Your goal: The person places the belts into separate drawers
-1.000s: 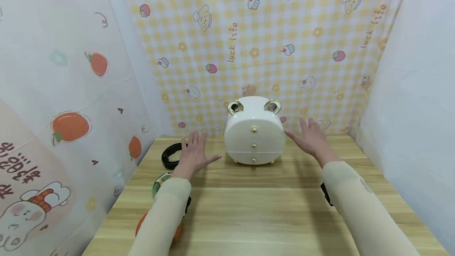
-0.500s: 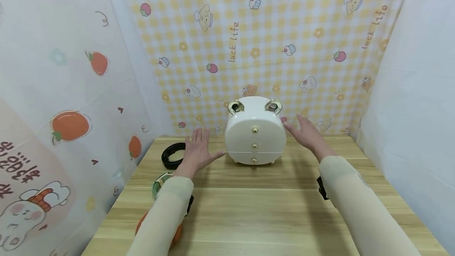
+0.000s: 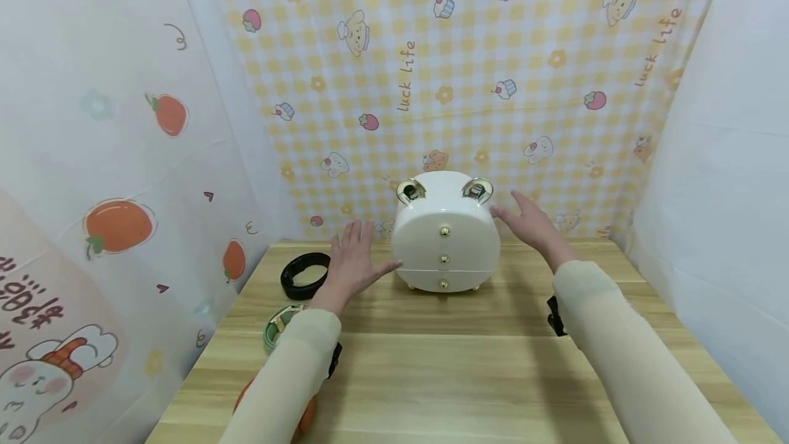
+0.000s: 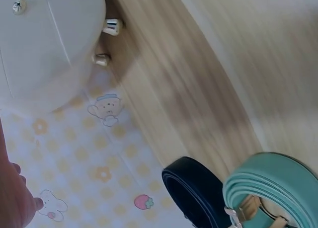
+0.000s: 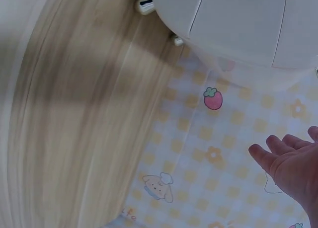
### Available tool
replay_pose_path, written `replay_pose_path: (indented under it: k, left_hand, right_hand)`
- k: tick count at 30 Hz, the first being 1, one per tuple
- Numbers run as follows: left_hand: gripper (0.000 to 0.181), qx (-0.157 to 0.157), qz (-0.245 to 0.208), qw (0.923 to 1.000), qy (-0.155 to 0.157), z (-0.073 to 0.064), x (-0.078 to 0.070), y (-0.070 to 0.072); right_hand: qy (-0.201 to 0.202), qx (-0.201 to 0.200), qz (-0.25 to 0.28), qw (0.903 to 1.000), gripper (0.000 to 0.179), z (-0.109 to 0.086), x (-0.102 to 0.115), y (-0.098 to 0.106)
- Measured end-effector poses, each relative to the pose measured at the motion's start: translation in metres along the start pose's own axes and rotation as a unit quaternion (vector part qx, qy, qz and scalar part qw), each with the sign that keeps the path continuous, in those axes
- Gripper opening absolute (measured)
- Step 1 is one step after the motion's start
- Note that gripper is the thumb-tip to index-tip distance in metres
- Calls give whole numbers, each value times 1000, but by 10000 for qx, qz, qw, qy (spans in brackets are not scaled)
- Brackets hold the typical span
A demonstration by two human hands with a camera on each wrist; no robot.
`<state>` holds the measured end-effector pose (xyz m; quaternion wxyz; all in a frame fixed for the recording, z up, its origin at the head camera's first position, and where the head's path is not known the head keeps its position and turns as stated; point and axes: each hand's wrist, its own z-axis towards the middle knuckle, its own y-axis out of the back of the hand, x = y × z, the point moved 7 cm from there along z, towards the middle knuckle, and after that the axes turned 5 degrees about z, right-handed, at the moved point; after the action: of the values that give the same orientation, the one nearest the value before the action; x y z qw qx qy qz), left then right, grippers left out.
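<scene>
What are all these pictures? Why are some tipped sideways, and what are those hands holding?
There's no robot, just a person's bare hands. The big picture comes from a camera on the head, looking forward and down. The tipped ones come from a camera on each wrist, so they tilt with the arms.

On the wooden table stands a white box with gold knobs. By the left arm lie a black rolled strap, a green rolled strap and something orange, mostly hidden by the left sleeve.

The left hand and right hand reach out beside the box, holding nothing.
</scene>
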<state>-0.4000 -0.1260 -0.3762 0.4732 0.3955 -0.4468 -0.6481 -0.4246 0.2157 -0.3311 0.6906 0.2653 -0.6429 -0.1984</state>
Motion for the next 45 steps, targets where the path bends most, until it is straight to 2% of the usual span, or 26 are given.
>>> replay_pose_path:
  k: [4, 12, 23, 35, 40, 45]
  left_hand:
    - [112, -240, -87, 9997, -16, 2, -8, 7]
    - [105, -409, -896, 9951, -35, 7, -31, 17]
    - [102, -1028, -1517, 9829, -187, 6, -59, 35]
    - [100, -863, -1846, 9788, -217, -2, -79, 28]
    - [96, -971, -1778, 9786, -350, -7, -84, 24]
    - [94, -1039, -1902, 9752, -447, -10, -91, 20]
  right_hand:
    - [127, 8, 146, 9998, 94, 2, 8, -1]
    - [121, -48, 349, 9993, 88, 10, 11, -2]
    - [184, -81, 708, 9973, 93, 21, 20, -14]
    - [119, -140, 961, 9952, 87, 23, 14, -18]
    - [195, -116, 1184, 9927, 73, 25, 8, -24]
    - [154, -158, 1440, 9893, 66, 24, 1, -24]
